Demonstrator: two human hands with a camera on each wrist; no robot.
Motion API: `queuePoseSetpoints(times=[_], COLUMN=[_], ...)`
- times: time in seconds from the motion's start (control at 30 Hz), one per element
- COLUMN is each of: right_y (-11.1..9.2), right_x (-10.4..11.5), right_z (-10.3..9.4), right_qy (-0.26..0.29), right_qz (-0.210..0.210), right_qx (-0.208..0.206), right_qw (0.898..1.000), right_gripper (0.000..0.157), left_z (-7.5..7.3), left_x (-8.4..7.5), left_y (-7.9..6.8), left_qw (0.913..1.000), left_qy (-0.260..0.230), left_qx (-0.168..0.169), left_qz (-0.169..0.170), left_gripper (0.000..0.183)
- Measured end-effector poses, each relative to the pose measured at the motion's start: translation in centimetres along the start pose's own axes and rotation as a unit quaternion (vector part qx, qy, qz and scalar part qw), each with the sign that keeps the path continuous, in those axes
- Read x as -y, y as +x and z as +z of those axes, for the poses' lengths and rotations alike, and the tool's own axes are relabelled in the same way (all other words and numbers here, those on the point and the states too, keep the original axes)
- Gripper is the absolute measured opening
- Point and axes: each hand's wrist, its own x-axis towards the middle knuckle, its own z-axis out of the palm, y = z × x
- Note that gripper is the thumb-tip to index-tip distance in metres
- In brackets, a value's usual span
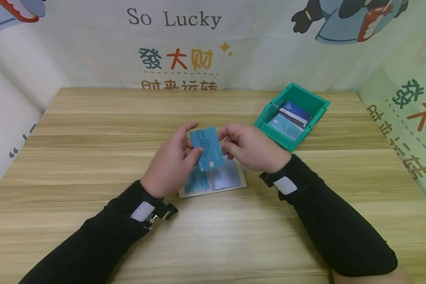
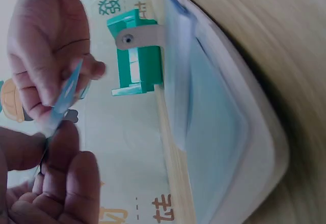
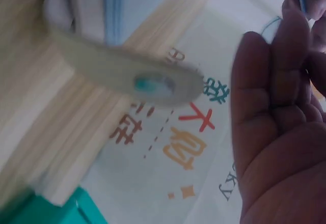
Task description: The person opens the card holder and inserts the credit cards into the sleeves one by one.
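Observation:
My left hand (image 1: 173, 159) pinches a blue plastic card (image 1: 206, 144) between thumb and fingers, tilted up over an open card holder (image 1: 240, 182). Large dark lettering and a small chip square show on the card's face. At its right edge my right hand (image 1: 253, 146) has curled fingers, thumb and fingertips right at the edge. Under the card, the holder lies flat with clear pockets; a blue card shows in its left pocket. The left wrist view catches the card edge-on between both hands, with the holder's snap strap (image 2: 140, 36) sticking out to the side.
A green bin (image 1: 321, 104) stands at the back right, holding several cards, among them a light blue card (image 1: 285, 126) and a dark blue one. Behind the wooden tabletop (image 1: 92, 130) hangs a printed curtain (image 1: 103, 55); similar cloth covers both sides.

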Motion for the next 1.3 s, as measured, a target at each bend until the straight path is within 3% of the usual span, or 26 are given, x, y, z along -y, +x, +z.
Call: queuePoseSetpoints(times=[0.13, 0.27, 0.37, 0.57, 1.3], right_y=[0.1, 0.0, 0.0, 0.2, 0.1], right_x=[-0.3, -0.8, -1.0, -1.3, -1.4], right_z=[-0.3, -0.6, -0.6, -0.1, 0.7], right_qy=[-0.112, -0.206, -0.238, -0.235, -0.256], right_qz=[0.040, 0.088, 0.105, 0.100, 0.097], right_qx=[0.027, 0.079, 0.111, 0.152, 0.187], right_qw=[0.993, 0.971, 0.959, 0.955, 0.944], right_gripper=[0.024, 0.043, 0.052, 0.063, 0.060], left_z=[-0.2, -0.5, -0.6, -0.6, -0.5], left_x=[0.2, 0.4, 0.5, 0.9, 1.3], left_y=[0.1, 0.3, 0.4, 0.4, 0.3], left_qw=[0.9998, 0.9993, 0.9979, 0.9947, 0.9776], left_qy=[-0.007, 0.029, 0.057, 0.087, 0.158], left_qx=[-0.006, -0.003, 0.003, 0.029, 0.122], left_qz=[-0.015, -0.025, -0.030, -0.046, -0.066], left_gripper=[0.046, 0.029, 0.025, 0.028, 0.031])
